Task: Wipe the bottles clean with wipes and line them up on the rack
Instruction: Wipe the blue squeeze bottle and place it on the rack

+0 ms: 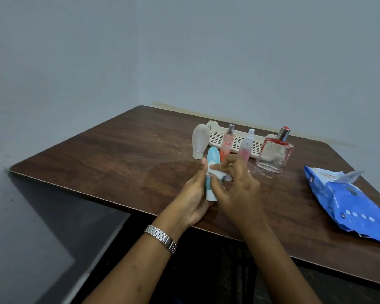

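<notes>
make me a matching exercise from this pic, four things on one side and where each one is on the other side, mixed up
Things
1. blue bottle
2. white bottle
3. square glass bottle
4. wipes pack

Places
a. standing on the table by the right end of the rack
b. lying near the table's right edge
c. gripped in the left hand, while the right hand pinches a wipe against it
d. standing on the table by the rack's left end

Pairs: 1-c, 2-d, 3-a, 4-b
</notes>
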